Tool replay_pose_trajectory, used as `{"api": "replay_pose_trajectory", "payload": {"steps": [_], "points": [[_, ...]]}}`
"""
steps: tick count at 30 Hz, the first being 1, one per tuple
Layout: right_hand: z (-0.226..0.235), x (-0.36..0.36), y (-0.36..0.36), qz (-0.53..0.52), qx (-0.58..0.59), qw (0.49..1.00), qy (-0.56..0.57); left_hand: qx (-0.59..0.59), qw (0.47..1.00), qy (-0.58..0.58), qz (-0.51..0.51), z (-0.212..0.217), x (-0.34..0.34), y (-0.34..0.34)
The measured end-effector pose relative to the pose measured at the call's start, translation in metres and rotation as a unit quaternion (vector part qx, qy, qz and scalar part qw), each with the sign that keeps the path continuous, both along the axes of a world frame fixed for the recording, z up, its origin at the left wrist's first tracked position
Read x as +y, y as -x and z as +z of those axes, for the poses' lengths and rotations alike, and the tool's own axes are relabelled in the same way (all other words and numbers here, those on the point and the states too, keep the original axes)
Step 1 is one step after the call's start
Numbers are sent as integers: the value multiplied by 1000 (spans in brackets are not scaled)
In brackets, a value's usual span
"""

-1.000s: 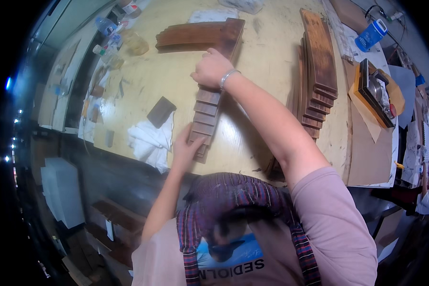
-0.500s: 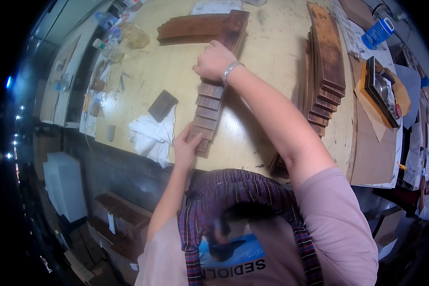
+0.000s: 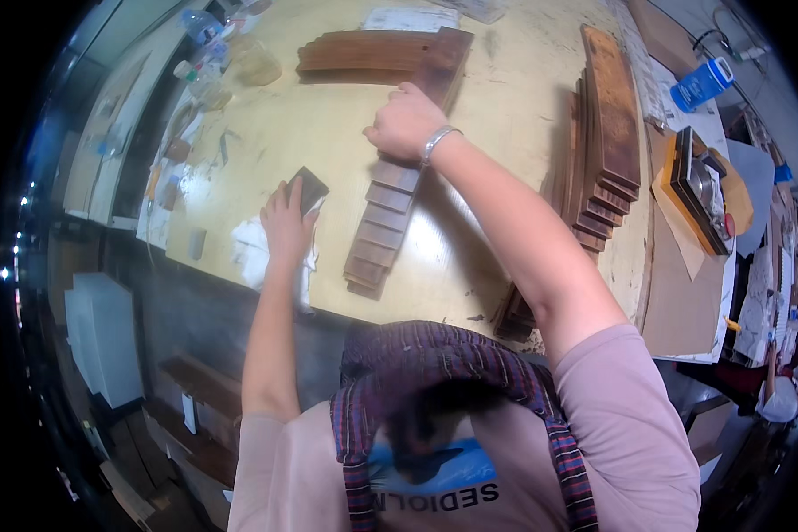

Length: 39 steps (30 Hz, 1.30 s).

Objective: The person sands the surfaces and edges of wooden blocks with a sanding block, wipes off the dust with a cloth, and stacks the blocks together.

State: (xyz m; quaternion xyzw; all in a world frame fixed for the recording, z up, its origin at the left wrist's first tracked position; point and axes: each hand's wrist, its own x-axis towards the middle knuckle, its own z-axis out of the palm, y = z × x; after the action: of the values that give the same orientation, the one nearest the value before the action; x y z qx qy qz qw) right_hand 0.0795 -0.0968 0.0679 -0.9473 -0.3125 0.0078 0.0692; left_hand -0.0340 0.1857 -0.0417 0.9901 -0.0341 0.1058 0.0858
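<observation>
A stack of brown wooden boards (image 3: 387, 213) lies lengthwise in front of me, its near ends fanned out like steps. My right hand (image 3: 406, 124), with a bracelet at the wrist, is closed over the middle of that stack; its fingertips are partly hidden. To the left, a dark rectangular block (image 3: 310, 189) rests by a crumpled white cloth (image 3: 250, 253) at the table's near edge. My left hand (image 3: 287, 222) is on the block, fingers over its left side and thumb at its right.
More boards (image 3: 363, 55) lie crosswise behind the stack. At right stands another stepped pile (image 3: 610, 115). Plastic bottles (image 3: 206, 87) crowd the far left of the table (image 3: 496, 230). Farther right are a blue container (image 3: 702, 82) and a black-and-yellow tray (image 3: 696, 191) on brown paper.
My left hand has let go of the near end of the board stack and moved left onto the dark block. My right hand stays on the stack.
</observation>
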Motion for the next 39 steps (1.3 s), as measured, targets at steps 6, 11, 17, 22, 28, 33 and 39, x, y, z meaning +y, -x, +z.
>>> {"api": "replay_pose_trajectory", "payload": {"steps": [6, 11, 17, 22, 28, 33, 39], "points": [[-4, -3, -2, -2, 25, 999, -23, -90, 967, 236, -10, 39, 5, 40], [9, 12, 20, 122, -137, 963, -198, -35, 976, 206, -54, 29, 4, 99], [-17, 50, 119, 374, -24, 927, 6, -63, 971, 226, 51, -3, 31, 58], [-104, 57, 143, 386, -169, 907, 19, -137, 967, 216, 8, 0, 28, 53], [-67, 55, 150, 371, -17, 923, 103, -100, 971, 213, 51, -16, -11, 98], [-75, 58, 147, 394, -19, 916, 78, -128, 964, 234, 3, -29, -4, 93], [-48, 56, 127, 402, -82, 912, -26, -116, 978, 167, 41, -14, -10, 91]]}}
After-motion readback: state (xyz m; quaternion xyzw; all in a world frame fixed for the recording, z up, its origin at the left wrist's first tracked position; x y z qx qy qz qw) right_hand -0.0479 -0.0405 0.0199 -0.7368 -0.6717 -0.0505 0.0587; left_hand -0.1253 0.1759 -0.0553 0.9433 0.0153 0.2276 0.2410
